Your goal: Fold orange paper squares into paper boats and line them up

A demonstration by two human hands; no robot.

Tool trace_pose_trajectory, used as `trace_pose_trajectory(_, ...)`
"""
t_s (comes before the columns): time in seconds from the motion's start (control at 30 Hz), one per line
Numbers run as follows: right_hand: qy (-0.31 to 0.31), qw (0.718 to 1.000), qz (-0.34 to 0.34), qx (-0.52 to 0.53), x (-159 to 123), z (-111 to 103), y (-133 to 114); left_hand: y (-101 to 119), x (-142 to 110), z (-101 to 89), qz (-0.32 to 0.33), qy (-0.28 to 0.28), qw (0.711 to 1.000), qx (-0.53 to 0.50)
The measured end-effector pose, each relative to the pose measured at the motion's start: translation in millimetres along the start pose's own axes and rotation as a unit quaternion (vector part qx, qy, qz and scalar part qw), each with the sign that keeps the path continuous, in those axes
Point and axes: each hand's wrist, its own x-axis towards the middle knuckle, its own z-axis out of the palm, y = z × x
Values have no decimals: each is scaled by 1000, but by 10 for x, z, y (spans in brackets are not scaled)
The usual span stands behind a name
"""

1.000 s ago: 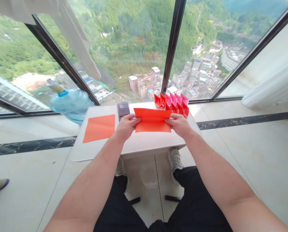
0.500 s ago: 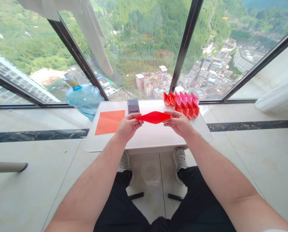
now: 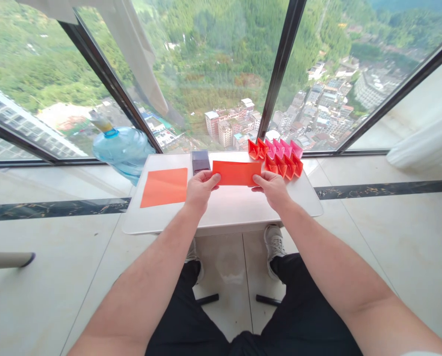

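Between my two hands is a folded strip of orange-red paper (image 3: 237,173), held up above the table with its broad face toward me. My left hand (image 3: 201,189) pinches its left end, thumb on the front. At the right end, my right hand (image 3: 274,188) grips it the same way. A flat orange sheet of paper (image 3: 165,187) lies on the table to the left. Behind my left hand stands a small dark box-like object (image 3: 200,162). Rows of red and pink folded paper pieces (image 3: 283,165) stand beyond my right hand.
The low white table (image 3: 224,212) has its far edge by tall windows. A large blue water bottle (image 3: 124,151) stands beside its left end. My shoe (image 3: 274,241) is under the near edge. A grey leg-like bar (image 3: 7,260) reaches in at far left.
The paper was bulging into an open lens shape; now it is a flat rectangle tipped up to face me. My thumbs have come onto its front. The view has shifted slightly.
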Motion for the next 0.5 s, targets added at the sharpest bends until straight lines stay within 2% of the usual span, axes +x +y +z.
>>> trace_pose_trajectory(0.17, 12, 1000, -4, 3, -17, 22, 34, -82, 49, 12, 17, 63, 998, -5)
trace_pose_trajectory(0.5, 30, 999, -16, -11, -44, 81, 43, -120, 75, -39, 37, 76, 996, 26)
